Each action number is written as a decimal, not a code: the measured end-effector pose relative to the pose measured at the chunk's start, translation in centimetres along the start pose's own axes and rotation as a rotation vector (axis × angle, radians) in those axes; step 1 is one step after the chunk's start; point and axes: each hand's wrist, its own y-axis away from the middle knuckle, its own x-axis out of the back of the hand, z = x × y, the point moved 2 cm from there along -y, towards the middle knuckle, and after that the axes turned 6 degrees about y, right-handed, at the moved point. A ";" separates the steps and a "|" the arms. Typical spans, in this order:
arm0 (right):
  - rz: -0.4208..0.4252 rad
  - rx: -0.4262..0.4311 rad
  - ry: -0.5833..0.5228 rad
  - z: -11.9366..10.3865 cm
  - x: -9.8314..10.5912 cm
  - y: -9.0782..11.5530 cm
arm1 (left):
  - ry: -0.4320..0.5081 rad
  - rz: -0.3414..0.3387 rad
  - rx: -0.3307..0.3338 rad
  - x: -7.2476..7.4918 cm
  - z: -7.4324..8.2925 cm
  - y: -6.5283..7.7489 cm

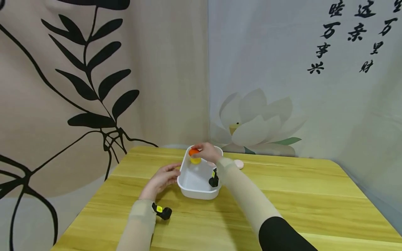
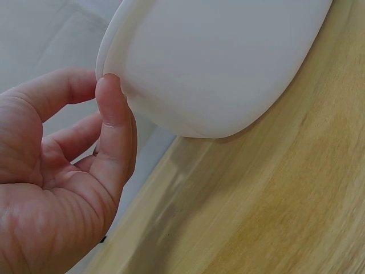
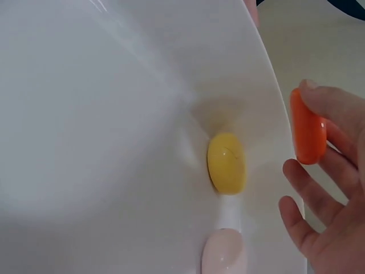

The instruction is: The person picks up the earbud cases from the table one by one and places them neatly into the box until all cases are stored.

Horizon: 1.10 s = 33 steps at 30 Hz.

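left hand (image 1: 164,177) and right hand (image 1: 209,152) bare; cream sleeves (image 1: 138,225) on both forearms, black sleeve (image 1: 281,233) higher up right arm. small black wrist cameras (image 1: 164,212), yellow patches.

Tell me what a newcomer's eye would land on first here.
Probably the bright orange piece, pinched in the right hand at the far end of the white tub. Next might come the yellow piece, lying inside the tub near its wall. In the head view, the bold black leaf print on the left of the backdrop also stands out.
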 end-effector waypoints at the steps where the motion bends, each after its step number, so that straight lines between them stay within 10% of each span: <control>1: 0.001 0.000 -0.004 0.2 -0.2 -0.1 | 0.000 0.004 -0.001 0.0 -0.1 0.0; 33: -0.142 0.117 0.089 1.1 -1.9 0.1 | 0.008 0.013 -0.002 -0.3 -0.1 0.0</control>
